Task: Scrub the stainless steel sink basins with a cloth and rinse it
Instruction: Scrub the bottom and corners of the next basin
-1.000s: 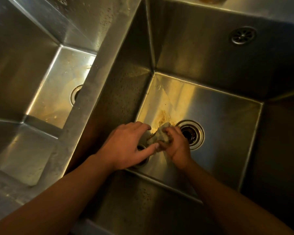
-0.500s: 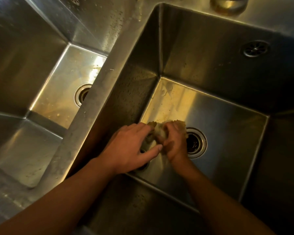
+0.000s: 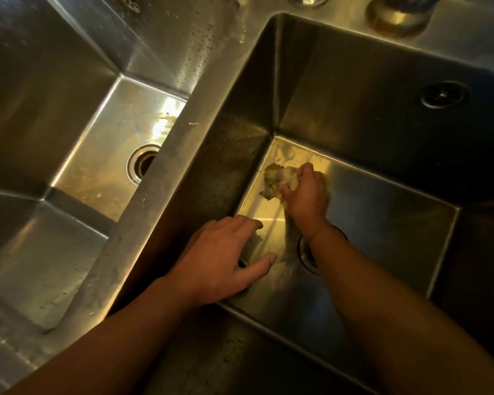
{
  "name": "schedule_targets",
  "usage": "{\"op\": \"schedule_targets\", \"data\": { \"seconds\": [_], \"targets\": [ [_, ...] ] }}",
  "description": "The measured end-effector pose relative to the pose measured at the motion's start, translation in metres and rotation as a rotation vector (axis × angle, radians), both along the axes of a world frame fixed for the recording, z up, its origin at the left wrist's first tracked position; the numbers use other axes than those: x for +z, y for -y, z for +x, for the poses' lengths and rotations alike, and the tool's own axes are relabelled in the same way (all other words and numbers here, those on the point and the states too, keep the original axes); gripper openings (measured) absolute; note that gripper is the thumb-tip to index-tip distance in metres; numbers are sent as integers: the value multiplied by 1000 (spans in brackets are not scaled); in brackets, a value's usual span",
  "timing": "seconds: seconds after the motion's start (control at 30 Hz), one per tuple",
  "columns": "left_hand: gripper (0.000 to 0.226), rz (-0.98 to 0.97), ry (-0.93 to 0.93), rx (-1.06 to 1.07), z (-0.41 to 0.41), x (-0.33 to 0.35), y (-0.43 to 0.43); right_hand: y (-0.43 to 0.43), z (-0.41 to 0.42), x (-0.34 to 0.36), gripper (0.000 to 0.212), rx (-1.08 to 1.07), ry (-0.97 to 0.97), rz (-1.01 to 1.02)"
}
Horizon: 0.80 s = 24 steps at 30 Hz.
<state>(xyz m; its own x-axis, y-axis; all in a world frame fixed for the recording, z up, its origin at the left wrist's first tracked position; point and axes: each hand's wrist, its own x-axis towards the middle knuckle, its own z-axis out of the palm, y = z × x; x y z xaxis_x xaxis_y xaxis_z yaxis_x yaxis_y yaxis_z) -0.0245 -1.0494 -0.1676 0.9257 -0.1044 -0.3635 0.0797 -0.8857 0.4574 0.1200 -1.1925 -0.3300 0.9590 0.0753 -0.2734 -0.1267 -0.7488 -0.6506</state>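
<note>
A brushed stainless steel counter deck (image 3: 468,32) runs along the far edge of the view, under warm yellowish light that leaves soft glare on the metal. At its far edge stands a round, tarnished brass-coloured tap base (image 3: 398,19), cut off by the frame. Left of it sits a smaller round silvery metal fitting (image 3: 308,0), also cut off. The right side lies in deep shadow.

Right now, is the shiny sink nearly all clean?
Not yet. Done: most of the floor of the right stainless steel basin looks shiny. In hand: the right hand holds a crumpled yellowish cloth against that basin's far left corner; the left hand is open nearby. Left: specks on its left wall, brown grime in the left stainless steel basin, and rinsing.
</note>
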Motion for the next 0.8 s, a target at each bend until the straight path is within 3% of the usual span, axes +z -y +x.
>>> {"op": "schedule_targets", "data": {
  "seconds": [0.2,0.27,0.33,0.47,0.53,0.8],
  "targets": [
    [63,-10,22,28,2,6,0,15,-14,2,32,240,18,13],
    [63,-16,14,45,2,6,0,21,-26,-4,39,327,64,-93],
    [63,-14,16,60,2,4,-1,23,-21,-9,46,257,137,-199],
    [60,-18,41,76,2,1,-2,14,12,-9,43,-32,167,-141],
    [58,-18,38,77,2,1,-3,1,28,-8,46,-76,127,-142],
    [55,-6,78,57,3,3,-2,-24,26,-11,50,243,81,-175]
  ]
}}
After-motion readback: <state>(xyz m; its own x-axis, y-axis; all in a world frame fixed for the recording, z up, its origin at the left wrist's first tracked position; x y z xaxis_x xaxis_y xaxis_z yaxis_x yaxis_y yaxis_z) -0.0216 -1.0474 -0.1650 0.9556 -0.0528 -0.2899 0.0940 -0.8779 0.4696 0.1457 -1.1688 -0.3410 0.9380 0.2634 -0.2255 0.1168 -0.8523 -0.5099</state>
